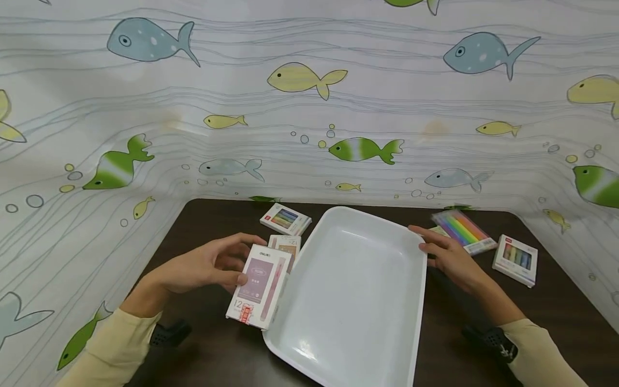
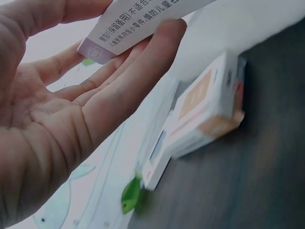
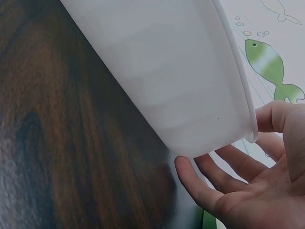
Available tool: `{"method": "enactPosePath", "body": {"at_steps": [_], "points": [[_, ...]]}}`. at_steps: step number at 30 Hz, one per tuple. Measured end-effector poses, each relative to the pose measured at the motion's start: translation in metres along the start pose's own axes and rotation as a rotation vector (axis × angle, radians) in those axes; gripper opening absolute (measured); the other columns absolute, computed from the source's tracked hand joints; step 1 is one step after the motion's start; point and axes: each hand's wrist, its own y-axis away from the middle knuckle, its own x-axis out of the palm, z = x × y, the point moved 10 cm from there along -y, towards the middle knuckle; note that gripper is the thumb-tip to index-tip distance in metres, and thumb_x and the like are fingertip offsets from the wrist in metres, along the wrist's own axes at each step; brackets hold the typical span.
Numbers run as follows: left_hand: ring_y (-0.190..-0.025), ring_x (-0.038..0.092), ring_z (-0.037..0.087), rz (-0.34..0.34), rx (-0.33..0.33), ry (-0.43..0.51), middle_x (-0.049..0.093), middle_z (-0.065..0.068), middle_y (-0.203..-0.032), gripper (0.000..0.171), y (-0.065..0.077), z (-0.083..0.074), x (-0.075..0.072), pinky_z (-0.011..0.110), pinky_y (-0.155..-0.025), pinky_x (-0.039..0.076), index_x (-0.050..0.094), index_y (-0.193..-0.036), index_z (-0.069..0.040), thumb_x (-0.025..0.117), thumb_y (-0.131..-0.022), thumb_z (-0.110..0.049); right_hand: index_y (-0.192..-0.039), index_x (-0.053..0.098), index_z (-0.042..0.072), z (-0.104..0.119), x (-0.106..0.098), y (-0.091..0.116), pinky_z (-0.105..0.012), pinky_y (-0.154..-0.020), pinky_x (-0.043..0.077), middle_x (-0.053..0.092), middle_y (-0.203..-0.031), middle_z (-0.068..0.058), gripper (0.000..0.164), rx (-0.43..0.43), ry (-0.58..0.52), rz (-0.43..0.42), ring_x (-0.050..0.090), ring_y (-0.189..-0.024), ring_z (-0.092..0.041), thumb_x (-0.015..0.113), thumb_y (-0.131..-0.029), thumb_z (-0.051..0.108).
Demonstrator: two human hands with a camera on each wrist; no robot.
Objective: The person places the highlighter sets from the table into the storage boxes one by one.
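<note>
My left hand [image 1: 220, 264] grips a white box [image 1: 256, 287] with a purple panel and a red seal, thumb on its front edge. The box is raised at the left side of a white rectangular tray [image 1: 358, 301], overlapping its rim. In the left wrist view, small print shows on the side of the box [image 2: 138, 26], with fingers along it. My right hand [image 1: 450, 260] holds the tray's far right corner. From the right wrist view, the thumb is at the rim and the fingertips touch the outer wall [image 3: 181, 95] low at the corner.
Behind the held box lies another white box [image 1: 288, 244] with an orange-brown panel. A box with a coloured-stick picture [image 1: 285, 219] is farther back. Right of the tray lie a rainbow-striped pack [image 1: 461, 228] and another white box [image 1: 516, 260]. A fish-patterned sheet [image 1: 300, 161] surrounds the dark table [image 1: 217, 355].
</note>
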Motion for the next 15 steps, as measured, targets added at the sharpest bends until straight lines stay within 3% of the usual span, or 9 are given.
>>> {"method": "enactPosePath", "body": {"at_steps": [9,15], "points": [[-0.111,0.059,0.047,0.035,-0.011,0.076,0.044,0.03,-0.135,0.068,-0.005,-0.005,0.024,0.06,-0.082,0.054,0.036,-0.154,-0.012,0.067,-0.095,-0.002,-0.16,0.036,0.013,-0.001,0.001,-0.003,-0.037,-0.098,0.05,0.026,-0.163,-0.016,0.054,0.015,-0.023,-0.005,0.049,-0.133,-0.023,0.049,-0.11,0.026],[-0.112,0.059,0.045,0.049,-0.045,0.073,0.045,0.027,-0.136,0.069,-0.013,-0.001,0.036,0.058,-0.084,0.054,0.038,-0.154,-0.013,0.07,-0.094,-0.006,-0.16,0.037,0.015,-0.001,-0.001,0.0,-0.037,-0.098,0.05,0.025,-0.163,-0.016,0.053,0.028,-0.023,-0.02,0.048,-0.133,-0.025,0.05,-0.109,0.027]]}}
